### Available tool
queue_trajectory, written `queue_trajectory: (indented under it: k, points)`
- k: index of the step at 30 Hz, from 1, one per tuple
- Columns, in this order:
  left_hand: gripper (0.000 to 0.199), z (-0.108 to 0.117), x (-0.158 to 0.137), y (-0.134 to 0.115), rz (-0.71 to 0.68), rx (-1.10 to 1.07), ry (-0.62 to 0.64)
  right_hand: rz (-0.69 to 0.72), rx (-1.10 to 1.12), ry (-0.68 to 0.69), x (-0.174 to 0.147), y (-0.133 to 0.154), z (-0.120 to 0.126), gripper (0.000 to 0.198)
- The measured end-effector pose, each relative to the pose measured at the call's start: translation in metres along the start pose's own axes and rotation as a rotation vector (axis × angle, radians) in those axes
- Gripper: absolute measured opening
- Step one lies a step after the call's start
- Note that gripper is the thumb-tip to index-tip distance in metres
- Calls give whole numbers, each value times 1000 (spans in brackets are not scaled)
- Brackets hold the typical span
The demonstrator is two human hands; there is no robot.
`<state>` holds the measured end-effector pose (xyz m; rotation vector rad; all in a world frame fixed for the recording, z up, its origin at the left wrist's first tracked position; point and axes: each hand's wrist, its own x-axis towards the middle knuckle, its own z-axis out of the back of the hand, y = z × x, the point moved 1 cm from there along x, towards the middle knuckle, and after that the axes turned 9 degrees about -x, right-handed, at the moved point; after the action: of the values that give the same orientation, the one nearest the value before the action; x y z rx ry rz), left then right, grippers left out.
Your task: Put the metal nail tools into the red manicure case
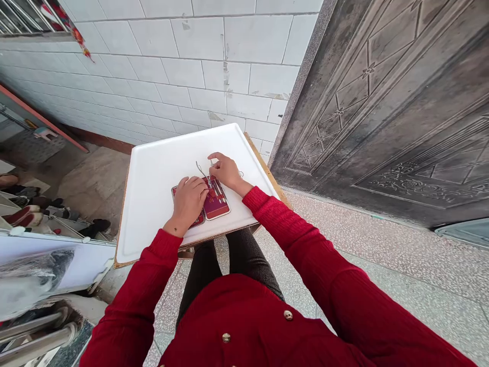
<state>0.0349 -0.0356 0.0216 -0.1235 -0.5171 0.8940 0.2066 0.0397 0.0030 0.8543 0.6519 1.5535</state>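
Note:
An unfolded manicure case (217,208), dark red and purple inside with a pale rim, lies on the white tabletop (160,158). Slim metal tools sit in loops on its right half. My left hand (189,199) lies palm down over the left half, fingers spread across it and the thumb near the fold. Over the top edge of the right half, my right hand (225,171) pinches a small slim metal tool (211,162), mostly hidden by the fingers. A curved metal handle (199,167) sticks up between the hands; its lower end is hard to make out.
Beside my right wrist lies a small metal ring-shaped piece (241,174). A tiled wall (198,76) stands behind the table, and a dark embossed door (367,102) to the right. On the left are a rack with shoes (28,216) and a plastic-wrapped item (34,270).

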Motion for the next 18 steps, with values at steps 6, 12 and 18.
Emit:
queue_trajectory:
  k: [6,12,18]
  points:
    - [33,-2,-8,-5,-37,63,-26,55,-179,43,-9,10,-1,43]
    - [36,-1,0,-1,-38,87,-14,70,-167,102,-9,5,-3,38]
    - [34,-8,5,7,-12,75,-48,89,-141,106,-7,-6,-8,36]
